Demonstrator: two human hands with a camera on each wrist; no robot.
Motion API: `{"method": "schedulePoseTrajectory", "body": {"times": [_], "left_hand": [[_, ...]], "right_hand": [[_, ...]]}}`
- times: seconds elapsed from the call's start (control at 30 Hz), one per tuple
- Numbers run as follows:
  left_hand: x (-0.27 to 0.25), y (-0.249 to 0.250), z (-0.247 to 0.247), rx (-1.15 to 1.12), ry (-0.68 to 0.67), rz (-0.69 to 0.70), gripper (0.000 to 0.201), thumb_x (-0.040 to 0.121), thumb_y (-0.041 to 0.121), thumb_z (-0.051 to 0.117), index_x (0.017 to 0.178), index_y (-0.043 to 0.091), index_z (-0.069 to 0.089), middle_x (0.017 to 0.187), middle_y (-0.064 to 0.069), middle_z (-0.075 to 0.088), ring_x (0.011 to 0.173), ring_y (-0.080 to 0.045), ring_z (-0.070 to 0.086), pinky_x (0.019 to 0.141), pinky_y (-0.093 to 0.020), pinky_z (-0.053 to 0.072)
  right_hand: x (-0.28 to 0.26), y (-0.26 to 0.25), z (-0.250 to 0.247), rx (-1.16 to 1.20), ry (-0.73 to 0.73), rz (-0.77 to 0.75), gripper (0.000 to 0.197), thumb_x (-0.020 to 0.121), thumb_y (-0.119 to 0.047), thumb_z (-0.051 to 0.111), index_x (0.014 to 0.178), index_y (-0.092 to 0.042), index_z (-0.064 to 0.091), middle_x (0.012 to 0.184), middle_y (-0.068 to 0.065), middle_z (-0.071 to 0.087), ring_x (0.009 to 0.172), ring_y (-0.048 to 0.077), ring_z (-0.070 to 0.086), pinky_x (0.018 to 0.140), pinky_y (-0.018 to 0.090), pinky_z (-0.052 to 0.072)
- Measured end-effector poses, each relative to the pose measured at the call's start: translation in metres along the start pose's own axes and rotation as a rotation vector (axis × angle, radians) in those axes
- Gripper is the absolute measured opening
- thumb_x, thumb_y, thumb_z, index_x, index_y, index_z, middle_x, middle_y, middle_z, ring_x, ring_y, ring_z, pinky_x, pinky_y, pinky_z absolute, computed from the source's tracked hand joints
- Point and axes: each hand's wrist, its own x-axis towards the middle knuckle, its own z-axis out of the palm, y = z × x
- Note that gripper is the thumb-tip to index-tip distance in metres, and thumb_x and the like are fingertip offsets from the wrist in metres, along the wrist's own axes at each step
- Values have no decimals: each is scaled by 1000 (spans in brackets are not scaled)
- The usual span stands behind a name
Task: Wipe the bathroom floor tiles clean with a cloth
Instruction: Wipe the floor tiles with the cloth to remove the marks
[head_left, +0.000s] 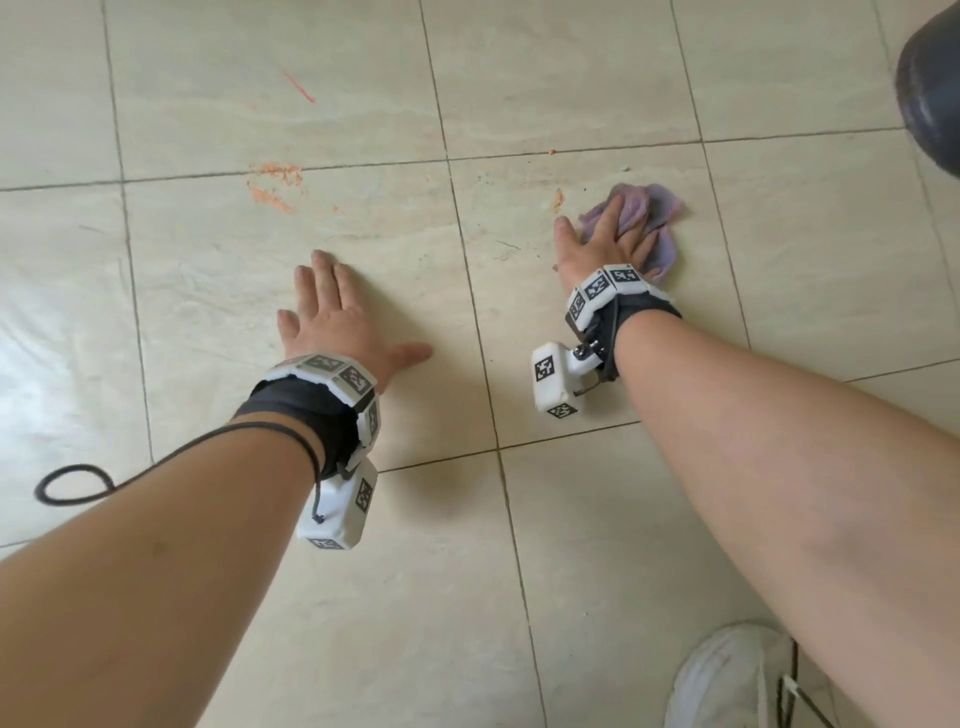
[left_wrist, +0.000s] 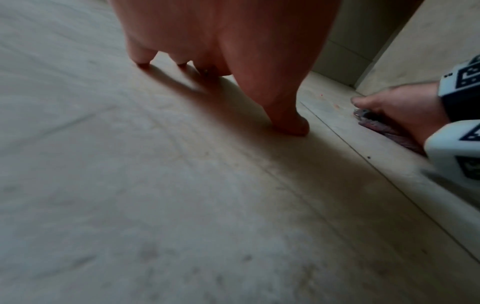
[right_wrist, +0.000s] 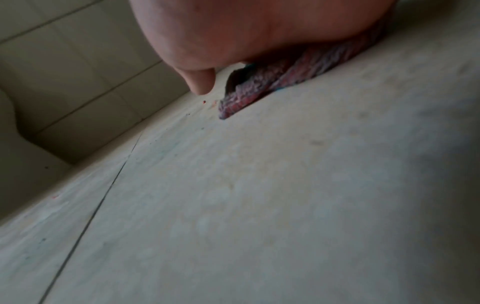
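cloth under right hand, floor tiles

Beige floor tiles carry orange smears, a purple cloth and a white shoe

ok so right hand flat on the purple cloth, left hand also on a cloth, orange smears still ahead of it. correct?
Not quite: the left hand rests flat on the bare floor tile, no cloth, as the head view shows. The right hand does press the purple cloth, and orange smears remain.

Probably bathroom: tiled floor, walls.
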Motion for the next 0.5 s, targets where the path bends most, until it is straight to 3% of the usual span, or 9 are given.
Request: {"method": "schedulePoseTrajectory", "body": {"times": [0.2, 0.4, 0.5], "left_hand": [[0, -33, -8, -35, 31, -88, 137, 68, 77, 66, 153, 7, -15, 161, -6, -23, 149, -24, -16, 121, -50, 5], [5, -70, -15, -74, 66, -147, 138, 65, 79, 66, 154, 8, -13, 162, -5, -20, 150, -24, -15, 121, -52, 6], [8, -99, -23, -94, 85, -213, 139, 63, 80, 66, 155, 10, -11, 162, -5, -19, 150, -26, -14, 119, -56, 8]], "right_hand": [[-35, 38, 21, -58, 98, 108, 75, 97, -60, 27, 156, -24, -2, 163, 14, -7, 150, 28, -7, 118, 53, 0], [-89, 4, 56, -135, -4, -19, 80, 96, -62, 27, 155, -22, -9, 161, 17, -15, 148, 32, -15, 116, 54, -5], [-125, -26, 78, -173, -94, -153, 80, 97, -61, 28, 155, -21, -10, 160, 17, -16, 147, 34, -18, 117, 53, -7]]}}
